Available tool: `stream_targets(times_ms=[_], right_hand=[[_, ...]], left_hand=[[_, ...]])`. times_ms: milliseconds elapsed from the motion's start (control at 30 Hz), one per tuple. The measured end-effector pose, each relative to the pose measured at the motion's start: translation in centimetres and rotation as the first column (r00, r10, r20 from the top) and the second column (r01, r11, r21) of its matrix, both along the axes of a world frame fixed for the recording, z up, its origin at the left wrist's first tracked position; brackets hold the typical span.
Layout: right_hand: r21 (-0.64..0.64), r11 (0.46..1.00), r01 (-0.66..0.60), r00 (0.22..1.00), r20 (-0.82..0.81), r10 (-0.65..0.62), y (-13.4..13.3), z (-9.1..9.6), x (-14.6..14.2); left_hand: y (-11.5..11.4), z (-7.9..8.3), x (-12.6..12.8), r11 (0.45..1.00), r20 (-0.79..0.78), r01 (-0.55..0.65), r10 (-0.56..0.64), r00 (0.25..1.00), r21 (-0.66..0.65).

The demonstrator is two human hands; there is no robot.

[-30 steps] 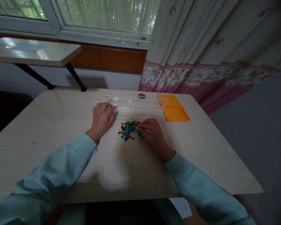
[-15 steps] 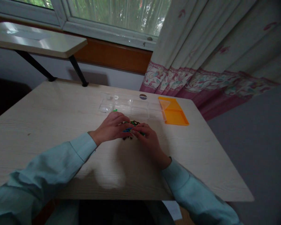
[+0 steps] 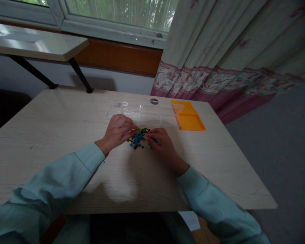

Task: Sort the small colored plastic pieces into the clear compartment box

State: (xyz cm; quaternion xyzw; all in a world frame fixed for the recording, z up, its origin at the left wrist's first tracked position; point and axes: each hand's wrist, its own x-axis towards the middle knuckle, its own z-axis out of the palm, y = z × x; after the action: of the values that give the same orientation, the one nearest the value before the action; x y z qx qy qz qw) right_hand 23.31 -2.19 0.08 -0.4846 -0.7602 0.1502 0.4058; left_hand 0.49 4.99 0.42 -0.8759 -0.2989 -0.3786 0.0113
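Observation:
A small pile of tiny coloured pieces (image 3: pixel 138 138), blue, green, yellow and dark, lies in the middle of the pale wooden table (image 3: pixel 66 135). My left hand (image 3: pixel 118 130) rests at the pile's left edge with its fingers curled and their tips pinched in among the pieces. My right hand (image 3: pixel 161 140) sits at the pile's right edge, fingers bent and pinched at the pieces too. What each pinch holds is too small to make out. Just behind the pile lies a clear compartment box (image 3: pixel 142 112).
An orange lid (image 3: pixel 188 117) lies to the right of the clear box, with a small dark round object (image 3: pixel 154 101) behind the box. A second table (image 3: pixel 35 44) stands under the window, and a flowered curtain (image 3: pixel 218 61) hangs at the right.
My left hand came back from the clear box's left compartment to the pile. My right hand stayed at the pile's right edge.

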Motion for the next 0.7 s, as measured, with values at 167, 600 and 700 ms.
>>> stream_targets(times_ms=[167, 600, 700], right_hand=[[0.011, 0.996, -0.085, 0.954, 0.29, 0.078, 0.2, 0.0, 0.9], [0.037, 0.994, -0.107, 0.917, 0.391, 0.084, 0.0, -0.5, 0.2], [0.047, 0.993, -0.11, 0.916, 0.392, 0.083, -0.1, -0.5, 0.0]], left_hand=[[1.7, -0.1, -0.8, 0.961, 0.156, -0.265, 0.274, 0.949, -0.078], [2.8, -0.7, -1.1, 0.906, 0.081, -0.393, 0.408, 0.909, -0.155], [2.9, -0.8, -1.2, 0.905, 0.073, -0.399, 0.412, 0.908, -0.151]])
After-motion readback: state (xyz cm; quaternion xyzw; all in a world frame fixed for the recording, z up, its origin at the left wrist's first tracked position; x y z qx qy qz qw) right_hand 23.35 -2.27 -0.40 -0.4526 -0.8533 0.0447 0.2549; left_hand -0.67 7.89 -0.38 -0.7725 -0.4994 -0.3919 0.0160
